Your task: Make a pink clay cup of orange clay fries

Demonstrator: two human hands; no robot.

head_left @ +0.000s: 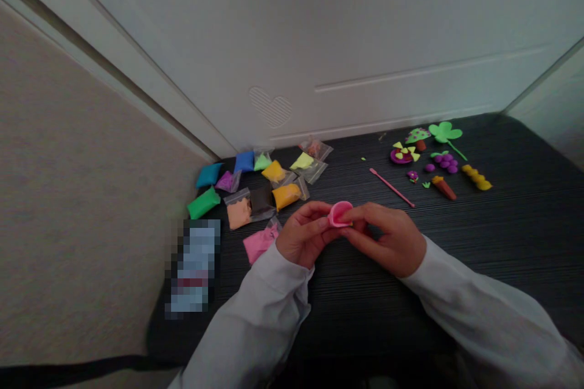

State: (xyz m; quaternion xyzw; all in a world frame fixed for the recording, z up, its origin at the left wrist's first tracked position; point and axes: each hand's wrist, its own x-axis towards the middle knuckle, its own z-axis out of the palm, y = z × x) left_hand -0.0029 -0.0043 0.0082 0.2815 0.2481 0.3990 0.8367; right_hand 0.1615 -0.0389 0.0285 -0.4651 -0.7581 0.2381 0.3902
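Note:
A small hollow pink clay cup (335,220) is held up between my two hands, its opening facing up and toward me. My left hand (303,236) pinches its left wall between thumb and fingers. My right hand (390,237) is closed on its right side, with the index finger reaching into the hollow. A speck of yellow-green shows under the cup near the right fingertips; I cannot tell what it is. Left of my left hand lies a bag of pink clay (259,244). Beyond my right hand rests a thin pink modelling stick (392,187).
Several bags of coloured clay, among them a green bag (204,203) and an orange bag (286,196), lie at the back left. Finished clay pieces, including a green flower (444,132) and purple grapes (446,162), sit at the back right. A white panel (292,42) rises behind the black table (365,310).

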